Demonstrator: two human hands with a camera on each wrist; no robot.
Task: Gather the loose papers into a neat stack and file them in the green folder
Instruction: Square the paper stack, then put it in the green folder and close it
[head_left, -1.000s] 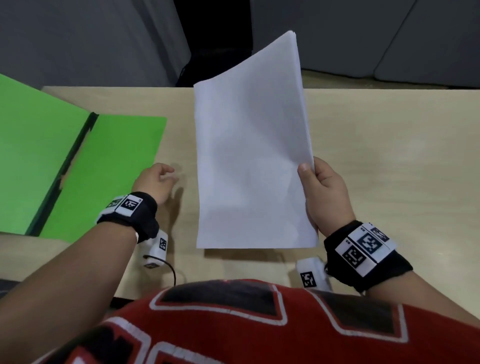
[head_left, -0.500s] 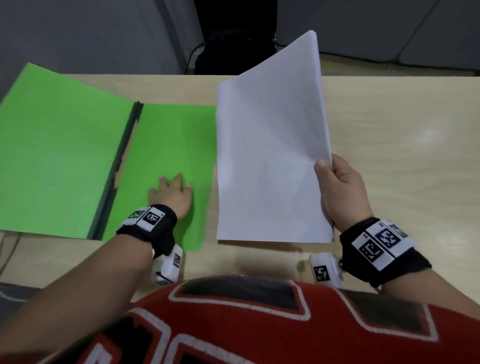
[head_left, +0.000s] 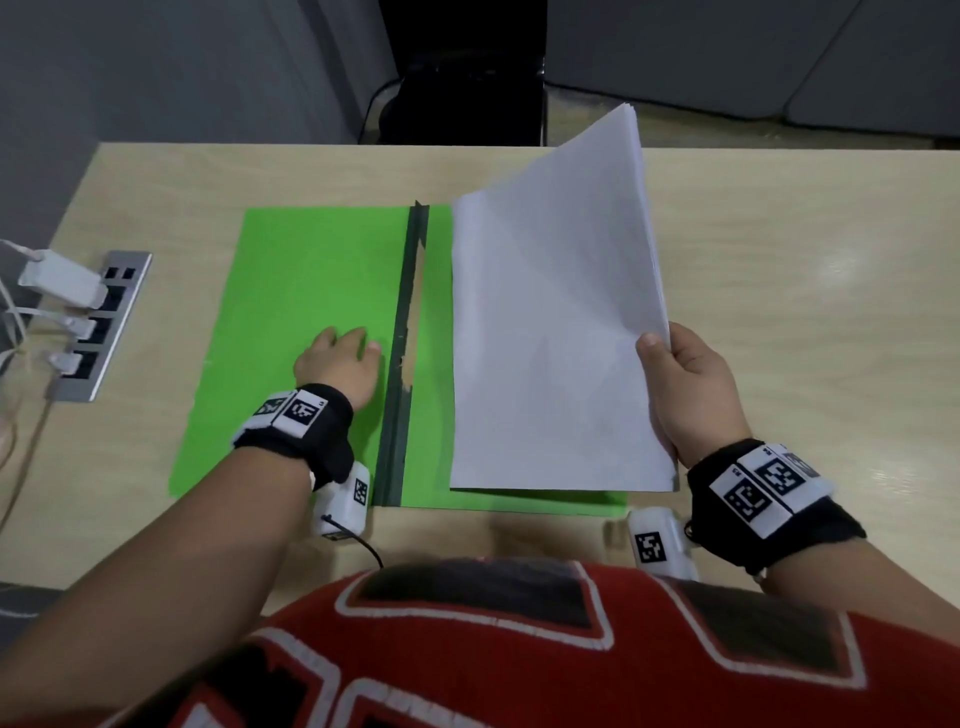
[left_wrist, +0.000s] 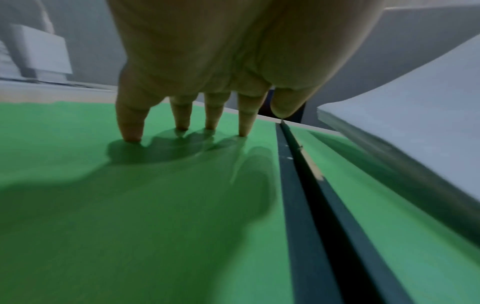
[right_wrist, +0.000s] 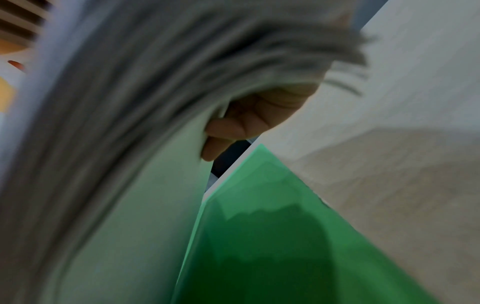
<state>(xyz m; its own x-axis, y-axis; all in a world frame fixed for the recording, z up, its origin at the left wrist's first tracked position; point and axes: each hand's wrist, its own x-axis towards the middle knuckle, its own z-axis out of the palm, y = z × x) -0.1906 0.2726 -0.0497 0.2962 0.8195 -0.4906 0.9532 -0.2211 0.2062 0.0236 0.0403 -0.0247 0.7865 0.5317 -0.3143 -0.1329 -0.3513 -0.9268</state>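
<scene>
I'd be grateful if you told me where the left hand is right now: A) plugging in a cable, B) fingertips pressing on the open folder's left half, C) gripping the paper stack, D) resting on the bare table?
B: the left hand presses straight fingers onto the green folder, left of its dark spine.

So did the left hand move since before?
Yes. The left hand went from the bare table onto the green folder, and now presses its left flap, left of the dark spine.

Each wrist carries a black fabric band (head_left: 306, 431) with white square marker tags printed in black patterns. A white camera block (head_left: 343, 501) with a thin black cable hangs below the left band. At the bottom of the frame, a red shirt (head_left: 467, 649) shows black patches outlined in white.
</scene>
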